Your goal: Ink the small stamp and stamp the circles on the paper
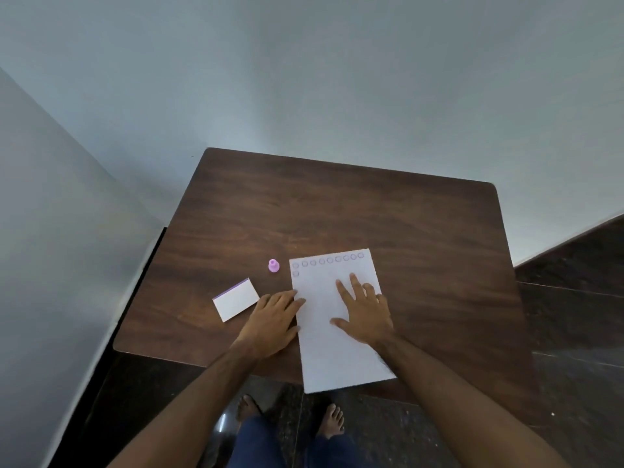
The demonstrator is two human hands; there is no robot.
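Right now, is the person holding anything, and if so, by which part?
Nothing is gripped. The right hand lies flat on the paper; the left hand touches its left edge. The pink stamp stands untouched.

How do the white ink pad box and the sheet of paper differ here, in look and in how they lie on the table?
The ink pad box is small, with a purple strip along its far edge; the paper is far larger, with small circles printed along its top. The box lies wholly on the table, untouched; the paper overhangs the near edge, with the right hand flat on it and the left hand at its side. Both are white rectangles.
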